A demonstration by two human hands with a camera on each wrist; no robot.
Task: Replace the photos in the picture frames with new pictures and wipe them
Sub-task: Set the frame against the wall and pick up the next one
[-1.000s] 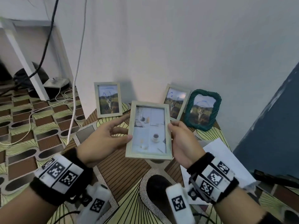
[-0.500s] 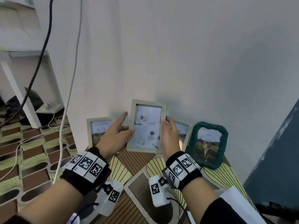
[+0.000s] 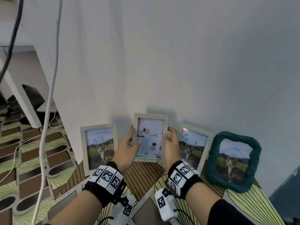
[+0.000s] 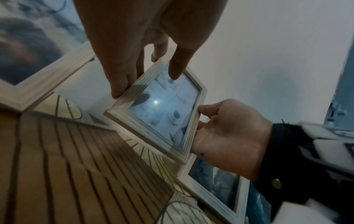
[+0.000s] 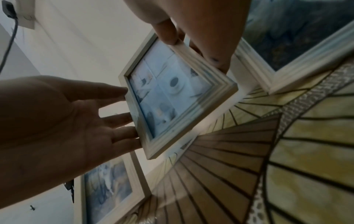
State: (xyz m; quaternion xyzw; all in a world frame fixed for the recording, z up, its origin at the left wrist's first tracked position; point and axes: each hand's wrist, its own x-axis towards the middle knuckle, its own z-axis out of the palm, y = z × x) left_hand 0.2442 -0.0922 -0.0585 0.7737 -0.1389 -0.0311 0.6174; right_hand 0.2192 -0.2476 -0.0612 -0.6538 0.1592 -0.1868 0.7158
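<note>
A pale wooden picture frame (image 3: 150, 138) with a coffee-cup collage photo stands upright close to the white wall, between two other frames. My left hand (image 3: 129, 143) pinches its left edge, thumb on the glass and fingers behind. My right hand (image 3: 170, 143) grips the right edge the same way. The left wrist view shows the frame (image 4: 162, 112) with its lower corner near the table top; whether it touches is unclear. The right wrist view shows the frame (image 5: 172, 97) between both hands.
Leaning on the wall are a pale frame with a cat photo (image 3: 99, 146) at left, another pale frame (image 3: 194, 145) at right, and a green woven frame (image 3: 233, 161) beyond it. A patterned cloth covers the table (image 3: 142, 176). A white cable (image 3: 48, 111) hangs at left.
Both hands have carried the frame away from me toward the wall and stood it more upright, into the gap between the two pale frames. The head view has tilted upward.
</note>
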